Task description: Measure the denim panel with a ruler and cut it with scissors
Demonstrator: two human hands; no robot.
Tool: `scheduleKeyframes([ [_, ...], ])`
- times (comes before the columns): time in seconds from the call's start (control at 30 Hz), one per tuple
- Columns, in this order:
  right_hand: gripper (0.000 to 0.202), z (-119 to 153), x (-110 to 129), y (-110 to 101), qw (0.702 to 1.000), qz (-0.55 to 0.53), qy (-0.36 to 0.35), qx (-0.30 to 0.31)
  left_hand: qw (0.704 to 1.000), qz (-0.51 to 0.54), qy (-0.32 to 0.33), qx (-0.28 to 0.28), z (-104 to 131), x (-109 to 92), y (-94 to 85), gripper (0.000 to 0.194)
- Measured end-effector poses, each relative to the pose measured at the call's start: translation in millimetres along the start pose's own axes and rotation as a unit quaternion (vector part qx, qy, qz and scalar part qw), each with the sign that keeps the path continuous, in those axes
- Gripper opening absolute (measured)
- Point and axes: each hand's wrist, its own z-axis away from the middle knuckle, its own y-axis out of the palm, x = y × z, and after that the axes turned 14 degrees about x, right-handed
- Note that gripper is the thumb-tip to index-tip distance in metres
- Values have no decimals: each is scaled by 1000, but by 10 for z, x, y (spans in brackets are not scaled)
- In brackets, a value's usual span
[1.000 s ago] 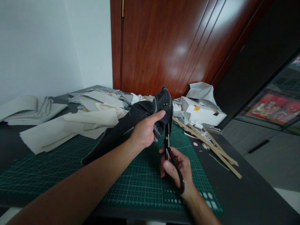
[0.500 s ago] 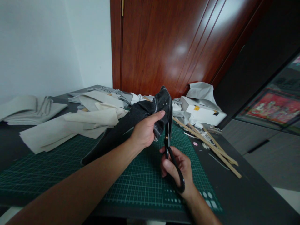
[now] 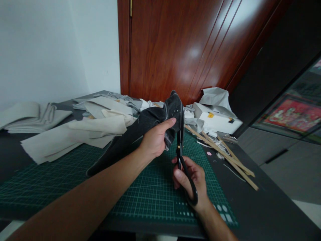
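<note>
Bunched in my left hand (image 3: 157, 137) is a piece of black denim (image 3: 150, 116) with pale stitching, its thumb pressed on top. The denim's long end trails down to the left onto the green cutting mat (image 3: 155, 197). My right hand (image 3: 192, 179) grips the black handles of a pair of scissors (image 3: 180, 147), with fingers through the loops. The blades point up and away, along the right edge of the raised denim. Whether cloth lies between the blades I cannot tell.
Cream fabric pieces (image 3: 82, 134) overlap the mat's left side, near a folded fabric stack (image 3: 32, 117). Wooden strips (image 3: 225, 155) lie at the right, below a white box (image 3: 218, 118). A reddish-brown door (image 3: 170, 47) stands behind the table.
Both hands keep nearly the same place. The scissors and my right hand have shifted very slightly; the denim stays held up in my left hand.
</note>
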Motion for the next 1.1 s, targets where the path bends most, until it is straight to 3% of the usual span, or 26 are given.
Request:
scheduleKeyframes([
  [1.1,34,-8,-16,1,999,35,26,-14,1000,-13,3,-19,10,25,-13,12],
])
